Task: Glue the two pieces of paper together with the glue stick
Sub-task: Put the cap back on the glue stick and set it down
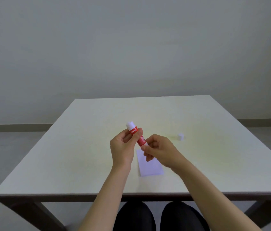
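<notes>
A red glue stick (136, 135) with a white tip pointing up and to the left is held above the table between both hands. My left hand (123, 147) grips its upper red barrel. My right hand (158, 149) pinches its lower white end with the fingertips. Its white cap (181, 136) stands by itself on the table to the right. Below the hands lies white paper (149, 165), partly covered by my right hand; I cannot tell whether it is one sheet or two stacked.
The pale table (81, 155) has its near edge just above my knees. A plain wall and grey floor lie beyond the far edge.
</notes>
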The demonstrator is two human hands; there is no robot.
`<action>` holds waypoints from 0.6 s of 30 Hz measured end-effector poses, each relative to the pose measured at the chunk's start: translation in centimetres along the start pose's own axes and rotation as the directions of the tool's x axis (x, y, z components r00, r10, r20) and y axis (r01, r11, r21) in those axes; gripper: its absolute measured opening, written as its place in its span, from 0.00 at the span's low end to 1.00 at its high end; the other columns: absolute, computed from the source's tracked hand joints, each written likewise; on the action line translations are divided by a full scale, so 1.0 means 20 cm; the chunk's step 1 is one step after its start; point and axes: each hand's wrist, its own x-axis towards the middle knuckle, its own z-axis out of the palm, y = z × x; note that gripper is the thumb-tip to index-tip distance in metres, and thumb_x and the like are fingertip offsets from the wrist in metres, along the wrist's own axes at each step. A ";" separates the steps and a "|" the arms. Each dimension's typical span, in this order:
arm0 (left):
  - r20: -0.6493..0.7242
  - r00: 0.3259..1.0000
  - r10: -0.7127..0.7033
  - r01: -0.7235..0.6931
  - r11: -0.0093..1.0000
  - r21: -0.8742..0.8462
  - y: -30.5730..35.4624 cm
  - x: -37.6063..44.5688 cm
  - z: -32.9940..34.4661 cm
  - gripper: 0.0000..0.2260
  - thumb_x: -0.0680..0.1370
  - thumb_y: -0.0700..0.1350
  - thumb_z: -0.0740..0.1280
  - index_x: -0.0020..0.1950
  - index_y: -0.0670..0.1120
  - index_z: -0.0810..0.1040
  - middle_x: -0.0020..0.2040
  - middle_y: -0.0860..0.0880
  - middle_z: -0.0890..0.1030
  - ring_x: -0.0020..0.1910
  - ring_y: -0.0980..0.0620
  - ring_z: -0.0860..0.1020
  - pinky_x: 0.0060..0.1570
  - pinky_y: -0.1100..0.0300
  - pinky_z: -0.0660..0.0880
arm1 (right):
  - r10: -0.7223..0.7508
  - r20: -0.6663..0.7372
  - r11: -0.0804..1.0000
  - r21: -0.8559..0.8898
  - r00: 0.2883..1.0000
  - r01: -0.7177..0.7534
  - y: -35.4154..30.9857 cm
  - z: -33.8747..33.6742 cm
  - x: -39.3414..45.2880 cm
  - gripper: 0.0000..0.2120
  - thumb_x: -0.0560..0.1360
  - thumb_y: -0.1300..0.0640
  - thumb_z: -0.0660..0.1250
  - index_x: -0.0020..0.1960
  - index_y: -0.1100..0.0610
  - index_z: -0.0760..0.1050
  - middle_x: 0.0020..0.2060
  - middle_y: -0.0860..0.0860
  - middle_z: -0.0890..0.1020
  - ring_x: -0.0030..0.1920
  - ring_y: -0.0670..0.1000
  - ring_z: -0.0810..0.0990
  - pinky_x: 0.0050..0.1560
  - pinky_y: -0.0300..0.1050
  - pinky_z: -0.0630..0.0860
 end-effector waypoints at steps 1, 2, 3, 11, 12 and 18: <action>-0.007 1.000 0.013 -0.012 1.000 0.022 0.00 0.00 0.00 0.05 0.69 0.45 0.76 0.34 0.53 0.84 0.38 0.50 0.86 0.38 0.57 0.82 0.37 0.76 0.73 | -0.012 -0.023 0.999 -0.048 1.000 0.010 0.02 0.01 0.01 0.04 0.74 0.56 0.68 0.47 0.56 0.75 0.37 0.51 0.82 0.33 0.47 0.80 0.41 0.45 0.77; -0.012 0.999 0.032 -0.031 0.998 0.047 0.00 0.01 -0.01 0.05 0.69 0.45 0.75 0.34 0.54 0.83 0.37 0.51 0.86 0.38 0.58 0.81 0.38 0.76 0.73 | -0.022 -0.029 0.996 -0.092 0.999 0.019 0.04 0.01 0.03 0.07 0.74 0.53 0.68 0.50 0.54 0.74 0.41 0.50 0.82 0.36 0.46 0.80 0.41 0.42 0.77; -0.010 0.998 0.063 -0.062 0.993 0.098 -0.01 0.01 -0.02 0.05 0.70 0.46 0.75 0.34 0.54 0.83 0.35 0.52 0.86 0.37 0.59 0.81 0.38 0.75 0.73 | -0.034 -0.060 0.989 -0.148 0.998 0.024 0.06 -0.01 0.05 0.12 0.74 0.51 0.68 0.56 0.52 0.74 0.49 0.50 0.81 0.40 0.46 0.80 0.42 0.39 0.75; 0.251 0.904 0.346 -0.411 0.542 0.733 -0.03 0.03 -0.14 0.11 0.72 0.40 0.73 0.53 0.50 0.83 0.45 0.52 0.83 0.41 0.51 0.80 0.46 0.59 0.75 | 0.112 -0.436 0.516 -0.742 0.893 -0.428 0.40 -0.29 0.19 0.25 0.80 0.58 0.53 0.76 0.52 0.50 0.77 0.53 0.51 0.75 0.60 0.52 0.70 0.58 0.57; 0.256 0.902 0.349 -0.414 0.522 0.746 -0.04 0.03 -0.15 0.12 0.72 0.40 0.73 0.54 0.49 0.83 0.46 0.51 0.81 0.41 0.49 0.79 0.48 0.55 0.75 | 0.095 -0.436 0.489 -0.763 0.895 -0.423 0.43 -0.29 0.18 0.24 0.80 0.60 0.53 0.75 0.55 0.53 0.76 0.53 0.54 0.74 0.60 0.56 0.69 0.56 0.59; 0.280 0.901 0.332 -0.417 0.482 0.770 -0.05 0.04 -0.14 0.17 0.72 0.42 0.73 0.60 0.47 0.81 0.47 0.49 0.83 0.44 0.45 0.78 0.49 0.52 0.75 | -0.017 -0.538 0.870 -0.424 0.843 -0.253 0.33 -0.25 0.14 0.15 0.76 0.68 0.60 0.61 0.62 0.76 0.53 0.57 0.80 0.49 0.57 0.81 0.48 0.37 0.74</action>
